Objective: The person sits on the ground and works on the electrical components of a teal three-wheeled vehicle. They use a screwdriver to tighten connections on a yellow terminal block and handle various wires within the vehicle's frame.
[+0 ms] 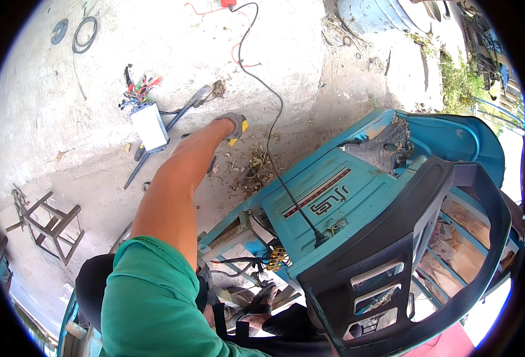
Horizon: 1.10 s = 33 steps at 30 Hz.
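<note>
My left arm, in a green sleeve (155, 297), reaches up and away over the ground. At its end my left hand (231, 123), in a grey glove, is curled closed. Yellow patches show at its fingers; whether they belong to the glove or to a held thing cannot be made out. Near the hand lies a dark bar or tube (186, 107). Left of it rests a silver box (150, 128) with a bundle of coloured wires (139, 95) at its far end. My right hand cannot be made out.
A teal vehicle body panel (319, 205) with a black frame (387, 250) fills the right side. A black cable (274, 122) runs across it to a red object (228, 3) at the top. A small stool frame (53, 226) stands left. Coiled cable (85, 34) lies far left.
</note>
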{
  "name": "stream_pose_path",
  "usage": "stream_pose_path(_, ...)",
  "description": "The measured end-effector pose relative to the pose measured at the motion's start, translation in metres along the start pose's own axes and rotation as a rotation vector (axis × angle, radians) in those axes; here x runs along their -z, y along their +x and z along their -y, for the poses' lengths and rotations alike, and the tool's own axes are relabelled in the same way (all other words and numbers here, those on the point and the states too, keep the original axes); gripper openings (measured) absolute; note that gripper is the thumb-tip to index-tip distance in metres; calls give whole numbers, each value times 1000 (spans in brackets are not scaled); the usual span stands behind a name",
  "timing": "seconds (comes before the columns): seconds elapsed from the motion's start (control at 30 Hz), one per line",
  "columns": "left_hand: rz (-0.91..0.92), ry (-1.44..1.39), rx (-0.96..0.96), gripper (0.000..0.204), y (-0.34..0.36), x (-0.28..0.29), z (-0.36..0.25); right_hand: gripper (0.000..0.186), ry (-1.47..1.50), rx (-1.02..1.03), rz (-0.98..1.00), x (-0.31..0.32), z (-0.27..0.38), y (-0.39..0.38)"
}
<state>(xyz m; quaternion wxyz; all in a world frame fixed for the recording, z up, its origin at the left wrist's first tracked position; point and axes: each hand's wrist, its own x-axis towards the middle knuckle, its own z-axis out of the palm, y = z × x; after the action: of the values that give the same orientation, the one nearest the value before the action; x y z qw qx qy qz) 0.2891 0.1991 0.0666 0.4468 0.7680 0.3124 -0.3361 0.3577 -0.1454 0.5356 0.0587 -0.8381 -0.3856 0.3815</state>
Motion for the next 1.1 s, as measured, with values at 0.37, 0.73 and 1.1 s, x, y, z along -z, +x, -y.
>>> stream_pose_path(0.37,-113,2,21,62,-184,170,-33,19,125,52,-82,-13,-12,-17)
stream_pose_path(0.73,-388,-826,39,48,-318,-4,6,44,-25,242,-196,-10,-17,-18)
stream_pose_path(1.1,-386,-797,-213,57,-399,-86,-77,36,139,694,-593,0,-50,-51)
